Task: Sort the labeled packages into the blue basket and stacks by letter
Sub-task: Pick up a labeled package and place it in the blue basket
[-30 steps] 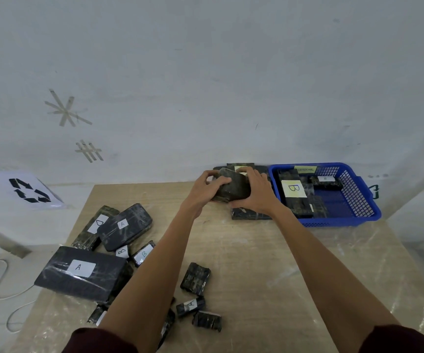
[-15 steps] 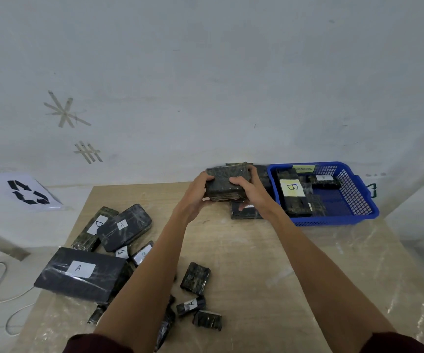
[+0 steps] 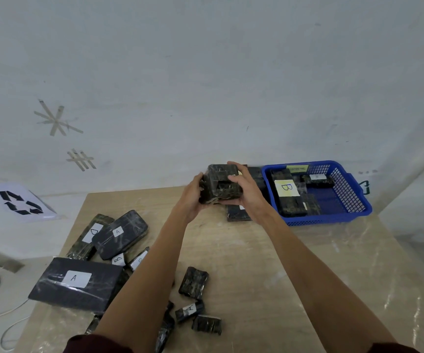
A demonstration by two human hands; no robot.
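Gripping a dark wrapped package (image 3: 221, 186) between them, the left hand (image 3: 192, 197) curls round its left edge and the right hand (image 3: 247, 191) wraps over its right side. They hold it in the air above the far edge of the counter (image 3: 256, 263), just left of the blue basket (image 3: 320, 220). Several dark packages lie inside the basket, one bearing a yellow B label (image 3: 286, 188). A flat dark package (image 3: 238, 215) rests on the counter beneath the hands, and a large package marked A (image 3: 76, 280), a package marked D (image 3: 88, 236) and others lie heaped at the near left.
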